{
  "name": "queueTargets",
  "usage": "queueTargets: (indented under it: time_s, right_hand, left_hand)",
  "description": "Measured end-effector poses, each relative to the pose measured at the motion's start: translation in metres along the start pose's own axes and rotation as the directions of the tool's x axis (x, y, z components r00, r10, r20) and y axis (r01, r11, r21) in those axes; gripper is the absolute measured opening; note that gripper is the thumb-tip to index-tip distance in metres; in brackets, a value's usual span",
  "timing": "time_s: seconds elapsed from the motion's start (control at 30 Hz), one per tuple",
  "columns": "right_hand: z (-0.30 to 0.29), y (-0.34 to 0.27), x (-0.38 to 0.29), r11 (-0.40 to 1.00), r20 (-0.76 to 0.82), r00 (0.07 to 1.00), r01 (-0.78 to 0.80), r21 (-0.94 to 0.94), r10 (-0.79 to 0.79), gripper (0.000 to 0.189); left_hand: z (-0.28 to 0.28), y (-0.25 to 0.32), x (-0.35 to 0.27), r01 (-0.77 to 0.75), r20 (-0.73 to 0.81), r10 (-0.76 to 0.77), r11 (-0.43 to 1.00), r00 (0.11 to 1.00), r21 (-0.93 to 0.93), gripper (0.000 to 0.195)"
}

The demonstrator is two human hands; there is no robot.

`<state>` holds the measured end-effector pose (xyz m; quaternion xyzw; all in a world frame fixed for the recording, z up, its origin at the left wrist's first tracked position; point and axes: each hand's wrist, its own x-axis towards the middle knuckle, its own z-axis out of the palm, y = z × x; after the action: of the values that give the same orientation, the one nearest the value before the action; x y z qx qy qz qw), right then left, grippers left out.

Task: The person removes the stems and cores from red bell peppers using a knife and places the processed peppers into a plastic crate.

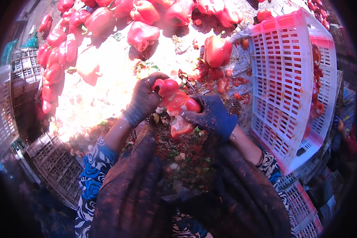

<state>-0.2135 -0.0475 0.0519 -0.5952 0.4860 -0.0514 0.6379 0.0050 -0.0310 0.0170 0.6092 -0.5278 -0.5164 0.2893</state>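
My left hand [144,99], in a dirty knitted work glove, grips the upper end of a cut red bell pepper [177,99]. The pepper is opened up, and its pale inner wall shows toward the bottom. On its other side my right hand [209,114], in a soiled blue glove, has its thumb against the flesh. A thin knife [192,86] sticks out of that hand, pointing up and left; its handle is hidden in the fingers. Beneath both hands, seeds and pepper scraps [178,154] cover the ground between my knees.
Whole red bell peppers [144,35] lie in a heap ahead and to the left. A white and pink plastic crate [281,86] stands tilted at the right, with cut peppers [316,98] inside. Brown crates [55,163] are at the left. One whole pepper [217,51] sits near the crate.
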Motion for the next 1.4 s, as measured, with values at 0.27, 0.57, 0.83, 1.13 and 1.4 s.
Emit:
queueTargets:
  time_s: [0.27,0.57,0.83,1.13,1.4]
  right_hand:
    - [-0.003,-0.005,-0.013,0.980,0.054,0.982,0.183,-0.075,-0.180,0.046]
    - [0.005,-0.010,0.009,0.948,-0.139,0.940,0.302,-0.096,-0.313,0.056]
    - [-0.009,-0.009,0.003,0.846,-0.234,0.828,0.434,-0.310,-0.510,0.083]
    - [0.000,0.028,0.002,0.901,-0.130,0.916,0.398,0.171,-0.380,0.077]
    - [-0.061,-0.002,-0.061,0.695,-0.197,0.945,0.325,0.642,-0.261,0.062]
  left_hand:
    - [-0.040,-0.146,0.004,0.069,-0.237,-0.053,0.996,0.970,0.062,0.022]
    - [-0.024,-0.009,-0.017,0.433,0.410,-0.219,0.710,0.885,-0.556,0.070]
    - [0.003,-0.005,-0.018,0.268,0.184,-0.206,0.855,0.961,-0.444,0.081]
    - [0.020,0.058,-0.027,0.290,0.348,-0.154,0.878,0.925,-0.381,0.109]
    - [0.026,0.140,-0.002,-0.146,0.413,0.211,0.972,0.886,-0.184,0.096]
